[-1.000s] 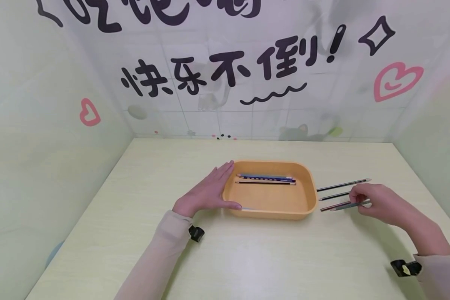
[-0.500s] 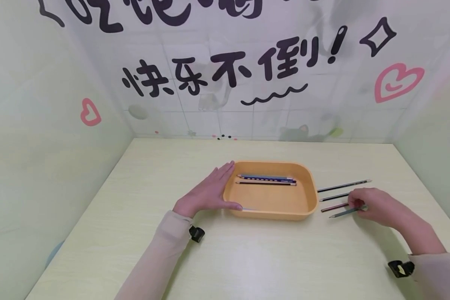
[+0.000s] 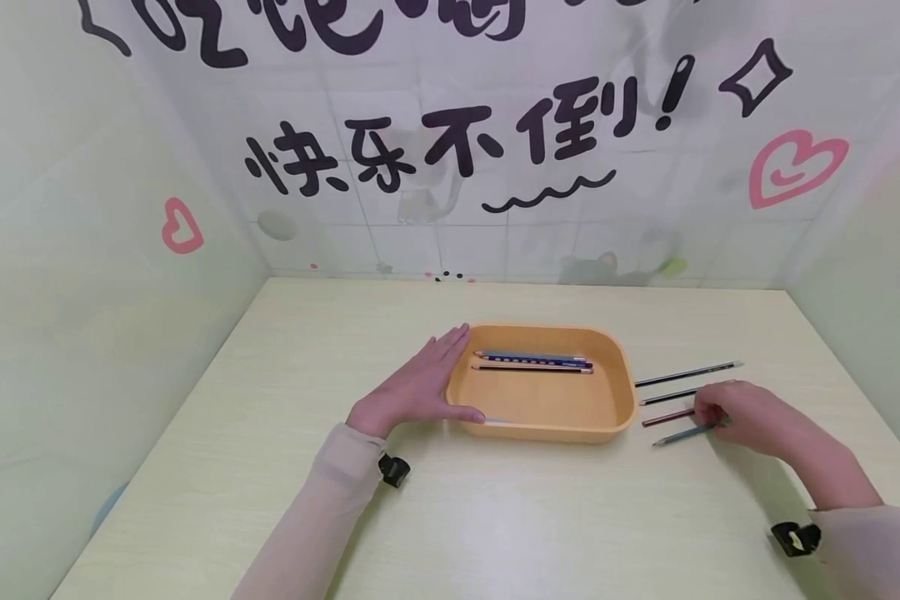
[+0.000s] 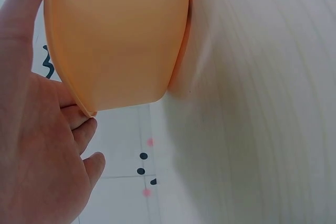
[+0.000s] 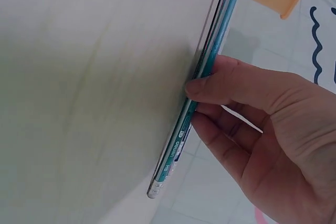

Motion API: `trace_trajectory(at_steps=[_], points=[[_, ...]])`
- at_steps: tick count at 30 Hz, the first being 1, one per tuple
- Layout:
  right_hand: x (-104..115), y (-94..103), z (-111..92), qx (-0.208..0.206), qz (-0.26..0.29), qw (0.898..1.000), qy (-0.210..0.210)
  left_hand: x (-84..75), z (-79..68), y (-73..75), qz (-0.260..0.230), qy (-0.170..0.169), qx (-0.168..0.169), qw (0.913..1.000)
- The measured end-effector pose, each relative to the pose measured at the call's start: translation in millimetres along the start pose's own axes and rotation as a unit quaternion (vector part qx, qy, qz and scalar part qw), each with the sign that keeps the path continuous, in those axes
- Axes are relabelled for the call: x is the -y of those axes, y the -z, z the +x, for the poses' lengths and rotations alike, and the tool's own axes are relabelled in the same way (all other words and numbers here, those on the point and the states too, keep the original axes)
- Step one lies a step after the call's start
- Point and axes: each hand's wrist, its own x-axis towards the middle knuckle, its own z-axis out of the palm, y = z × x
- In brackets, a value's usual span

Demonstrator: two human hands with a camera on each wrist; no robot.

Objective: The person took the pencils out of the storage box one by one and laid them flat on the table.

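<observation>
My left hand [image 3: 415,390] spans the left end of an orange plastic tray [image 3: 540,433], its fingers and thumb laid straight along the rim. Several pencils lie in the tray, among them a dark blue patterned pencil [image 3: 536,362] and a black pencil [image 3: 532,369]. To the tray's right, my right hand [image 3: 753,417] pinches a teal pencil [image 3: 678,436] between thumb and fingers, low over the table; the right wrist view shows the teal pencil [image 5: 176,142] too. Beside it lie a dark red pencil [image 3: 667,418] and two black pencils, the farther black pencil [image 3: 686,373] reaching the tray's side.
A pale wood-grain table [image 3: 330,333] carries everything. Printed sheets with black lettering and pink hearts form the back wall [image 3: 495,242] and both sides. Something thin and pale lies along the tray's near inner edge, mostly hidden by the wall.
My right hand has shifted slightly toward me and left, and the teal pencil has moved nearer, away from the dark red one. My left hand and the tray have stayed put.
</observation>
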Motion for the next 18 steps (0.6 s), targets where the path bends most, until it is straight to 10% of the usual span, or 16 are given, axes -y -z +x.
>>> trace_trajectory(at_steps=[18], points=[[12, 11.5, -3, -0.001, 0.011, 1.0, -0.018, -2.1, -1.5, -0.3, -0.004, 0.005, 0.003, 1.0]])
